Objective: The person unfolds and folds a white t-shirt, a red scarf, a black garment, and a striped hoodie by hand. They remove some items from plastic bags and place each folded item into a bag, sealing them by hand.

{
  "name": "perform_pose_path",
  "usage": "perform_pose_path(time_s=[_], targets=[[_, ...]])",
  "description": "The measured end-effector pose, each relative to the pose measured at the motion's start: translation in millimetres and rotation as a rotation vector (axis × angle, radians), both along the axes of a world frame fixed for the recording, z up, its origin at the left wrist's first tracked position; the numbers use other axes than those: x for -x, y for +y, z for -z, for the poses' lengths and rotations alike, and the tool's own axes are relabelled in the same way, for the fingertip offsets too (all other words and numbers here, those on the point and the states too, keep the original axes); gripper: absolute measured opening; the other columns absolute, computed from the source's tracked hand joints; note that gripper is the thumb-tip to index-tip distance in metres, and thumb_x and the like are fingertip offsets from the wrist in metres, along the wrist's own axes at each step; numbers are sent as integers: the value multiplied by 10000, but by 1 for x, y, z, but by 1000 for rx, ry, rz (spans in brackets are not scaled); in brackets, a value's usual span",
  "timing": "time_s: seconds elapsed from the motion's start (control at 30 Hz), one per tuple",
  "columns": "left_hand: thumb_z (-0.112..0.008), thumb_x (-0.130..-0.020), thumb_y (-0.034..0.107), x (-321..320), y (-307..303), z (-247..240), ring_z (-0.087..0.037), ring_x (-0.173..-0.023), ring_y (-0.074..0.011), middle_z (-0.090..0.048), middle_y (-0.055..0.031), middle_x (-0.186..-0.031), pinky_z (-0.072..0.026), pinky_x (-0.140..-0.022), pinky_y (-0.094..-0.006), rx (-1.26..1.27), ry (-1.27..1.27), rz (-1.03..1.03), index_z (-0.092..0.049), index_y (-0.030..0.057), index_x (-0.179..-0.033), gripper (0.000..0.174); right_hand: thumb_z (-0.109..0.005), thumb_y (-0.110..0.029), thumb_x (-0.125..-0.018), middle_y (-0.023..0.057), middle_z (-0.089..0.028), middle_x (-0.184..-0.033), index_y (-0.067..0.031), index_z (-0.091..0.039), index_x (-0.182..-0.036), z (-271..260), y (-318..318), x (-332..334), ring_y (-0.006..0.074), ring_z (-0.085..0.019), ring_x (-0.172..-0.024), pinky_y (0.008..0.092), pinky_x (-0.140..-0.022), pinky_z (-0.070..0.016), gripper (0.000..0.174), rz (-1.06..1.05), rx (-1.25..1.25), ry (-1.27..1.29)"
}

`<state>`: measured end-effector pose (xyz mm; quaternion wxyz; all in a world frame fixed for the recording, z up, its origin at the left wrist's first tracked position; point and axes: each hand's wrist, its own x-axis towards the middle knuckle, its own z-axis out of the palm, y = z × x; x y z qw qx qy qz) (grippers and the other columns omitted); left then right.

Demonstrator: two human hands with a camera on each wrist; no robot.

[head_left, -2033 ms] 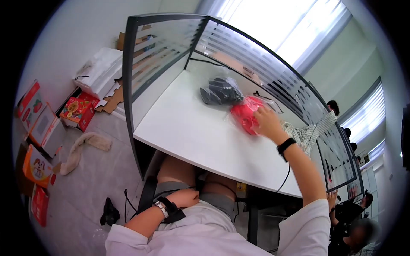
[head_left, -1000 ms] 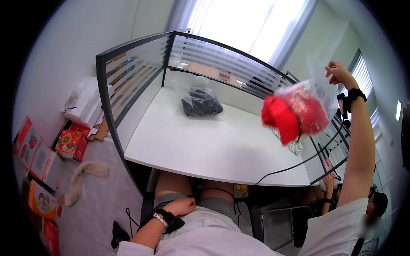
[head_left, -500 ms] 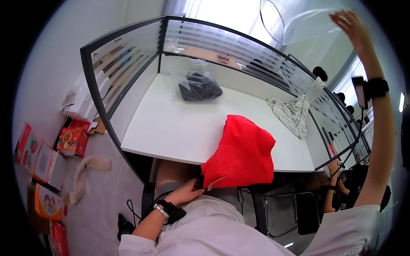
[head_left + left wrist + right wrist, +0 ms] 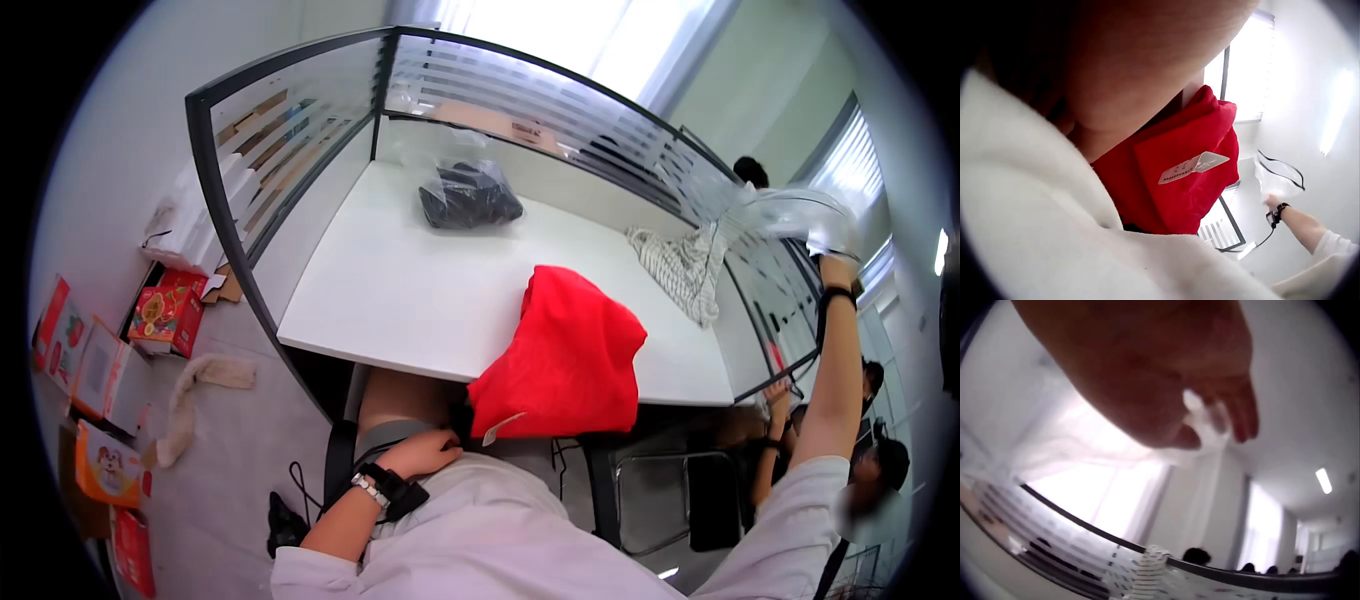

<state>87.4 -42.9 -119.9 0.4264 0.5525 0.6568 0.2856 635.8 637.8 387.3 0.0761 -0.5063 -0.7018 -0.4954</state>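
Folded red cloth [image 4: 565, 360] with a white tag [image 4: 502, 428] hangs over the desk's front edge onto the lap. My left hand [image 4: 420, 455] rests on the lap just left of it, fingers loosely curled and holding nothing. Out to the right, my raised right hand [image 4: 838, 270] holds a clear plastic bag [image 4: 795, 215] that trails toward the partition. Up close in the right wrist view, the bag's film bunches between thumb and fingers of the right hand [image 4: 1166, 381]. The left wrist view shows the tag [image 4: 1192, 167] on the red cloth [image 4: 1172, 150].
A dark bundle in a clear bag [image 4: 470, 195] lies at the back of the white desk [image 4: 400, 280]. Striped cloth [image 4: 680, 270] sits by the right partition. Boxes [image 4: 165, 318] stand on the floor at left. Another person [image 4: 775, 410] is at the right.
My right hand lifted the red cloth in its bag off the desk; the cloth came out and now lies by the lap. The bag has swung down rightward. My left hand drew back slightly.
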Motion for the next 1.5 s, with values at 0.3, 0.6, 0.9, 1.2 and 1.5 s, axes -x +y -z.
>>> perform_pose_path(time_s=[0.3, 0.6, 0.9, 1.2, 1.5], targets=[[-607, -955, 315, 0, -2, -19, -665, -1014, -404, -696, -237, -1073, -527, -872, -458, -68, 34, 19, -671, -13, -1101, 365, -649, -493, -947, 149, -717, -1159, -62, -606, -1346, 188, -240, 216, 267, -693, -990, 388, -863, -541, 589, -170, 1338, 362], [-602, -977, 280, 2, -3, -15, -668, -984, -388, -698, -221, -1074, -531, -841, -434, -47, 42, -32, -643, -2, -1166, 341, -450, -378, -1083, 147, -605, -1378, 1, -515, -1432, 277, -336, 322, 235, -531, -1304, 336, -1113, -382, 520, -680, 1683, 646], [-618, -1021, 243, -23, -4, -70, -617, -1146, -220, -575, -136, -1301, -479, -998, -326, -132, -543, -313, -514, -60, -1339, 452, -738, -151, -907, 151, -609, -1299, 25, -476, -1424, 340, -413, 291, 206, -569, -1204, 325, -1052, -443, 605, -805, 1465, 1189], [-514, -1073, 268, -13, -21, -49, -525, -1149, -154, -555, -58, -1221, -388, -1027, -266, -135, -473, -479, -673, -25, -1105, 334, -703, 91, -769, 90, -602, -1114, -7, -650, -1113, 395, -490, 243, 209, -560, -1072, 327, -987, -418, 362, -1088, 2085, 1347], [-445, -1101, 300, -21, -29, -77, -546, -993, -106, -626, -19, -1120, -450, -922, -265, 112, -700, -293, -589, -14, -1239, 372, -585, -288, -992, 135, -608, -1151, 36, -625, -1273, 409, -512, 272, 254, -575, -1131, 346, -1038, -420, 431, -1215, 2620, 972]])
